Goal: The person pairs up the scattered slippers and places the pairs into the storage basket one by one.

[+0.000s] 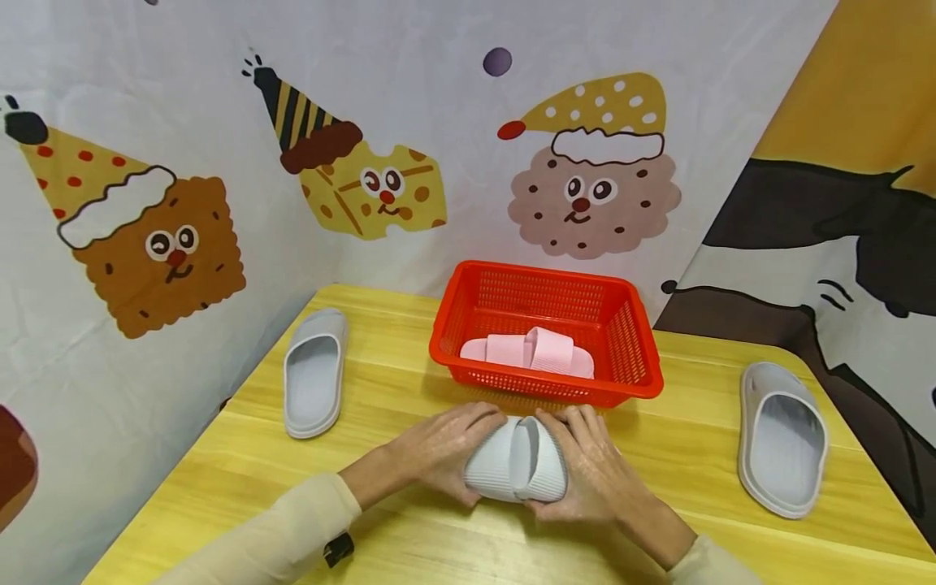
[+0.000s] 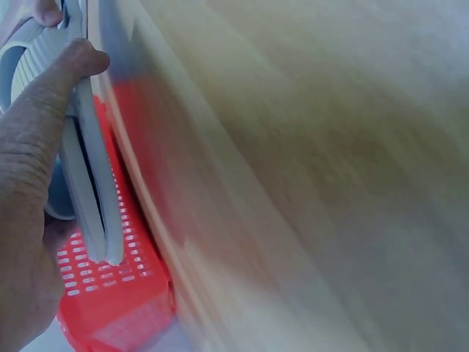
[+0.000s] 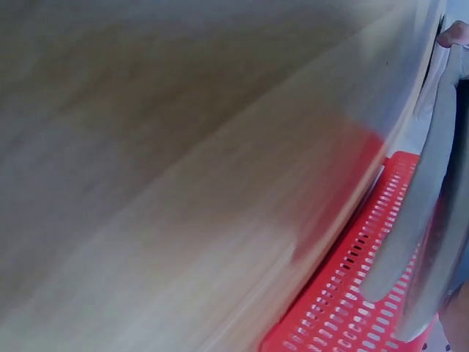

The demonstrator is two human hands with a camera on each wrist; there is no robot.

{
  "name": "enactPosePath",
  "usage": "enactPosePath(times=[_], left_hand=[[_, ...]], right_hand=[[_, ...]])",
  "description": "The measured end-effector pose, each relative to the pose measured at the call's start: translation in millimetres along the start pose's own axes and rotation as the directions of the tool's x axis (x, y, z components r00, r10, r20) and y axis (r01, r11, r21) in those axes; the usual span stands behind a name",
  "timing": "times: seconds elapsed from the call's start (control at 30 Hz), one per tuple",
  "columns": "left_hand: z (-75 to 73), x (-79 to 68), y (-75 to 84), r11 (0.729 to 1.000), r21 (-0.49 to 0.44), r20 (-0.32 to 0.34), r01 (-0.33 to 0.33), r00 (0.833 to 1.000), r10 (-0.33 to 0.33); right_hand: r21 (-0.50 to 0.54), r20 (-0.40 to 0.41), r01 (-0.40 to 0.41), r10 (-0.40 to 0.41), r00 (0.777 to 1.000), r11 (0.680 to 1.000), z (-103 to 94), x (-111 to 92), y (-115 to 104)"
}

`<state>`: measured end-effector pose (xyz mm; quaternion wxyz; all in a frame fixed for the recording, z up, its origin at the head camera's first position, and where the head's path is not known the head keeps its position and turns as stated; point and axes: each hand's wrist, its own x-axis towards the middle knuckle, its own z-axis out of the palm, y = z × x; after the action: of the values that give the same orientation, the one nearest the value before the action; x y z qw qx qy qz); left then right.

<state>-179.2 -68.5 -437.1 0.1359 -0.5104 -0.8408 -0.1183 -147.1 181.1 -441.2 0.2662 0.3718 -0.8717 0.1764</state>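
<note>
Now the left hand (image 1: 455,445) and right hand (image 1: 591,467) hold two pale slippers (image 1: 491,466) with bent fingers, low in the middle of the frame, just below the red basket (image 1: 556,392). If one hand loosens, a slipper could drop.

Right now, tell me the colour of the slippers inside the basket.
The slippers inside the basket are pink, seen best in the head view.

Fine ribbed lines pattern the pale grey wide-strapped slides (image 1: 491,471) and the pink slides (image 1: 553,351). The rectangular plastic basket (image 1: 541,387) is bright red, gridded with holes — the closed-toe clogs (image 1: 314,386) plain light grey. Yellow wooden tabletop (image 1: 395,325), streaked grain; white fabric backdrop (image 1: 439,73) with mustard, brown and pink cartoons.
</note>
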Motion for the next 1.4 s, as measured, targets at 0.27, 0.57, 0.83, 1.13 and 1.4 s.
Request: enactPosePath(times=[0.27,0.57,0.83,1.13,1.4], left_hand=[[0.7,-1.3,-4.5,1.0,0.006,0.005,0.009,1.0,-0.009],[-6.6,-6.4,-7.1,0.998,-0.027,0.026,0.057,0.998,-0.056],[-5.9,-10.3,-6.6,0.997,-0.032,0.035,0.064,0.997,-0.063],[-10.7,-12.8,-8.1,0.991,-0.079,0.027,0.11,0.994,-0.108],[-14.0,-18.3,-13.5,0.989,-0.072,0.027,0.128,0.992,-0.126]], right_hand=[[-0.011,0.035,-0.026,0.027,0.999,1.0,6.5,4,1],[0.009,0.061,-0.022,0.022,0.998,1.0,-2.8,3,2],[-0.037,0.088,-0.021,0.025,0.996,0.999,-6.4,-1,1],[-0.052,0.073,0.057,-0.053,0.996,0.997,-13.0,4,6],[-0.098,0.08,0.025,-0.017,0.997,0.995,-28.6,10,23]])
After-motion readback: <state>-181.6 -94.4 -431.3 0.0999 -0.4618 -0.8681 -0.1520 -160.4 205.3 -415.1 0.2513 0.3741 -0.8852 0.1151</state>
